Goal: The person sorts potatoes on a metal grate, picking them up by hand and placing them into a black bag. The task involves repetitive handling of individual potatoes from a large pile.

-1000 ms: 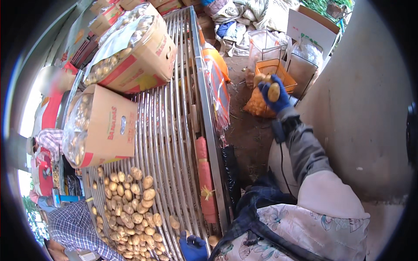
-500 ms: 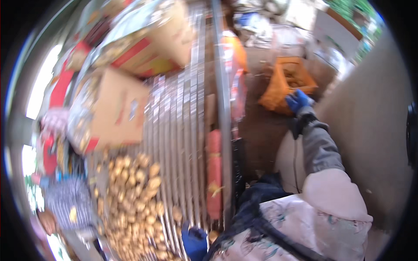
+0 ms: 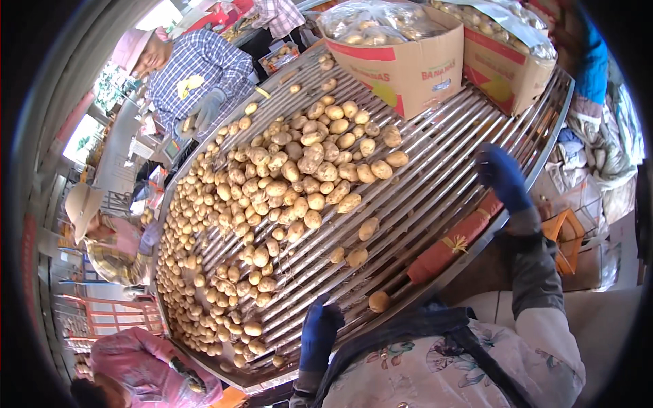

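Many yellow-brown potatoes (image 3: 299, 170) are spread over a slatted metal sorting table (image 3: 408, 211), mostly on its left half. My left hand (image 3: 322, 333), in a blue glove, is low at the near edge. Its fingers are loosely bent and apart, with nothing visible in them. Nearest to it is a single potato (image 3: 379, 302) beside the rim. My right hand (image 3: 505, 178), also gloved in blue, is over the table's right side, just beyond a red wrapped roll (image 3: 454, 241) along the edge. Its fingertips are dark and blurred, so their grip is unclear.
Two cardboard boxes (image 3: 422, 75) with bagged potatoes stand at the far side. Co-workers (image 3: 197, 81) stand along the left and far left; a person in pink (image 3: 149, 367) is at lower left. An orange crate (image 3: 563, 234) is on the right beyond the table.
My view has swung from the right side to the table. My right hand has moved from the orange crate to over the slats. My left hand remains near the table's near edge.
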